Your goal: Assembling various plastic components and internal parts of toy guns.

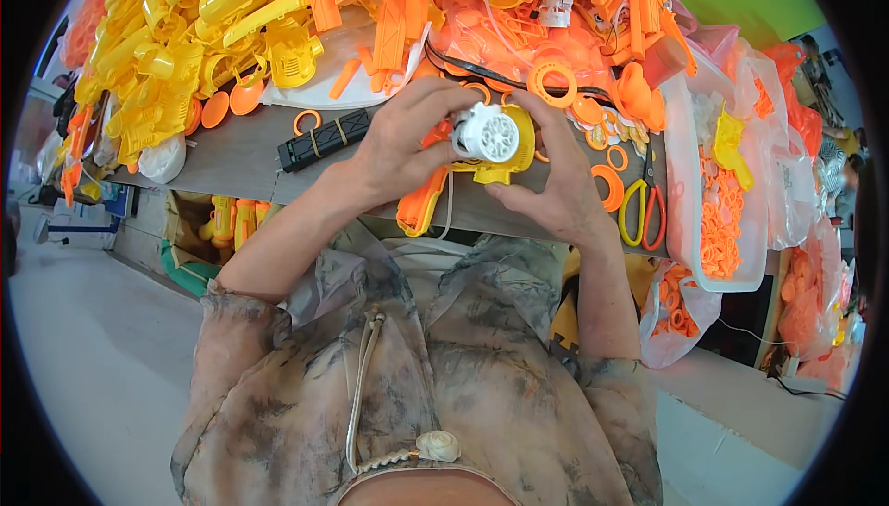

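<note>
I have the white round part (pixel 489 134) against the yellow shell (pixel 520 149): my left hand (pixel 396 140) curls around the part, my half-open right hand (pixel 563 187) grips the shell, probably steadying both. Scissors (pixel 647 180) lie right of the hands, presumably for reach.

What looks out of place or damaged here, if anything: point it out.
The yellow plastic part at the white bin on the right looks out of place: its colour and shape differ from the small orange pieces there. No clear damage shows.
</note>
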`<move>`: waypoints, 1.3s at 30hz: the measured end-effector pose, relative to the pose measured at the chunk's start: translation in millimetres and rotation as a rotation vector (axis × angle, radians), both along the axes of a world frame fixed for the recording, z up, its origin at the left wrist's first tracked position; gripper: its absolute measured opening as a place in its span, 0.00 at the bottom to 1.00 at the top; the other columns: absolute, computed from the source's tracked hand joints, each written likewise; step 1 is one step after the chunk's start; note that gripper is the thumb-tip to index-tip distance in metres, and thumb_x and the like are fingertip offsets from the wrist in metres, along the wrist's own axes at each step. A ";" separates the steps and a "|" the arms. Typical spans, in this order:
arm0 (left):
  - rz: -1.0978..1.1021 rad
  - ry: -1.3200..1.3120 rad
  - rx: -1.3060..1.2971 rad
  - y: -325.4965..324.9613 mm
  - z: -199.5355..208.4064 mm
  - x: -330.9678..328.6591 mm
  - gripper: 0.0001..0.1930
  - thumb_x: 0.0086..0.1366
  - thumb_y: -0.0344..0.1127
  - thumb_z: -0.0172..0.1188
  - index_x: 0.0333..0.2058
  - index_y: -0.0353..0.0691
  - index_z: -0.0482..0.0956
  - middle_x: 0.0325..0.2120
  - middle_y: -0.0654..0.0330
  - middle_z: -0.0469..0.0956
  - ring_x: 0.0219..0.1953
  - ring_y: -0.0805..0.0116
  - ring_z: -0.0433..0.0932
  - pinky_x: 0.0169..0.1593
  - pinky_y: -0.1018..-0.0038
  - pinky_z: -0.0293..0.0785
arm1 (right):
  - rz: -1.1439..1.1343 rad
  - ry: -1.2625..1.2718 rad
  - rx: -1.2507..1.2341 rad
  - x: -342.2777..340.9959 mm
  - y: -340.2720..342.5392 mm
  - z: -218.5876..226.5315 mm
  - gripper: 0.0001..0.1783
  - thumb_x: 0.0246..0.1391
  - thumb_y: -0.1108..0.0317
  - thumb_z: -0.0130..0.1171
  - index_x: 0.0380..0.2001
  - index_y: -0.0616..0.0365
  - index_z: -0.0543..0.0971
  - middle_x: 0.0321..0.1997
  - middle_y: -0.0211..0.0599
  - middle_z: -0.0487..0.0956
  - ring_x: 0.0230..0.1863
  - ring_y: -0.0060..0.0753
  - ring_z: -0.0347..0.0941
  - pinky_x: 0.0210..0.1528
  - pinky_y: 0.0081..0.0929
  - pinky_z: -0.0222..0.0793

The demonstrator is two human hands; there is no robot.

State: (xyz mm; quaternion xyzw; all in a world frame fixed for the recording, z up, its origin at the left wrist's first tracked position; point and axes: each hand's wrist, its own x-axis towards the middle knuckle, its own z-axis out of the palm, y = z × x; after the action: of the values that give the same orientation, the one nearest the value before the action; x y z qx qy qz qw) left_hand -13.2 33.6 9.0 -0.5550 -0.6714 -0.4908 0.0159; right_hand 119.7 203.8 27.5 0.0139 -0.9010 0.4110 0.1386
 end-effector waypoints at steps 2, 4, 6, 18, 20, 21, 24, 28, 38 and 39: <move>0.003 -0.068 -0.009 -2.8 1.8 -3.3 0.24 0.47 0.22 0.63 0.46 0.35 0.71 0.38 0.55 0.72 0.39 0.61 0.73 0.43 0.71 0.72 | 0.008 0.014 -0.037 -5.7 -3.4 1.6 0.47 0.33 0.72 0.68 0.60 0.58 0.58 0.57 0.39 0.64 0.56 0.35 0.65 0.56 0.30 0.62; 0.005 -0.178 -0.060 -4.0 8.1 -5.8 0.24 0.47 0.23 0.64 0.46 0.35 0.71 0.37 0.58 0.70 0.40 0.66 0.73 0.45 0.73 0.71 | 0.014 0.025 -0.075 -10.9 -5.1 0.7 0.47 0.33 0.72 0.68 0.60 0.59 0.58 0.57 0.39 0.64 0.56 0.34 0.64 0.57 0.30 0.62; 0.006 -0.185 -0.083 -4.7 10.9 -8.7 0.24 0.47 0.24 0.65 0.46 0.35 0.72 0.37 0.58 0.70 0.39 0.67 0.73 0.45 0.74 0.71 | 0.024 0.083 -0.151 -17.0 -6.7 -2.7 0.46 0.35 0.74 0.67 0.60 0.60 0.58 0.58 0.40 0.63 0.58 0.33 0.63 0.59 0.31 0.60; -0.046 -0.408 -0.029 -2.9 1.2 -25.4 0.24 0.45 0.27 0.69 0.45 0.37 0.75 0.30 0.65 0.70 0.35 0.75 0.69 0.40 0.78 0.68 | 0.048 0.073 -0.637 -27.0 -16.9 -5.6 0.44 0.38 0.82 0.64 0.60 0.66 0.55 0.60 0.44 0.62 0.61 0.36 0.61 0.60 0.33 0.62; -0.037 -0.409 -0.060 -4.2 3.3 -25.9 0.23 0.46 0.27 0.68 0.44 0.37 0.76 0.30 0.64 0.69 0.34 0.74 0.69 0.40 0.77 0.68 | 0.051 0.069 -0.650 -27.5 -18.3 -4.4 0.44 0.38 0.83 0.64 0.60 0.66 0.55 0.60 0.45 0.62 0.61 0.37 0.60 0.60 0.33 0.62; -0.035 -0.408 -0.058 -5.5 4.0 -26.1 0.23 0.46 0.27 0.68 0.44 0.37 0.76 0.30 0.64 0.69 0.34 0.74 0.69 0.40 0.77 0.68 | 0.051 0.064 -0.664 -28.0 -19.2 -3.6 0.45 0.38 0.83 0.64 0.60 0.66 0.54 0.61 0.45 0.62 0.62 0.37 0.60 0.60 0.33 0.62; -0.018 -0.328 -0.072 -11.2 4.4 -27.5 0.23 0.46 0.27 0.68 0.44 0.37 0.76 0.32 0.63 0.69 0.35 0.73 0.70 0.40 0.76 0.69 | 0.056 0.041 -0.665 -29.9 -22.9 0.1 0.45 0.38 0.83 0.64 0.60 0.66 0.54 0.61 0.45 0.61 0.62 0.38 0.60 0.60 0.33 0.62; -0.050 -0.345 -0.101 -7.9 7.2 -28.5 0.23 0.47 0.26 0.67 0.45 0.37 0.75 0.33 0.62 0.70 0.37 0.70 0.71 0.42 0.75 0.70 | 0.085 0.067 -0.747 -29.1 -16.0 -4.7 0.45 0.37 0.84 0.64 0.60 0.66 0.55 0.60 0.45 0.62 0.62 0.38 0.60 0.60 0.34 0.62; -0.005 -0.189 -0.176 -12.1 17.0 -29.2 0.22 0.48 0.24 0.66 0.45 0.37 0.76 0.33 0.61 0.70 0.37 0.68 0.72 0.41 0.73 0.71 | 0.093 0.050 -0.743 -34.7 -18.0 1.5 0.44 0.37 0.84 0.64 0.60 0.66 0.56 0.59 0.45 0.63 0.62 0.37 0.60 0.60 0.33 0.63; -0.006 -0.189 -0.177 -12.1 17.1 -29.2 0.22 0.48 0.24 0.66 0.45 0.37 0.76 0.33 0.61 0.70 0.37 0.68 0.72 0.41 0.73 0.71 | 0.095 0.045 -0.744 -35.0 -17.8 1.8 0.44 0.36 0.84 0.64 0.60 0.66 0.56 0.59 0.45 0.63 0.61 0.37 0.61 0.59 0.33 0.63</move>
State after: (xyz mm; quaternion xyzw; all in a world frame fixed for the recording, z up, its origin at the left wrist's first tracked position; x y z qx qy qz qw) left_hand -42.4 21.5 26.1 -0.5074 -0.7091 -0.4797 -0.0978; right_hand 84.7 186.0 29.3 0.0135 -0.6851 0.7158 0.1346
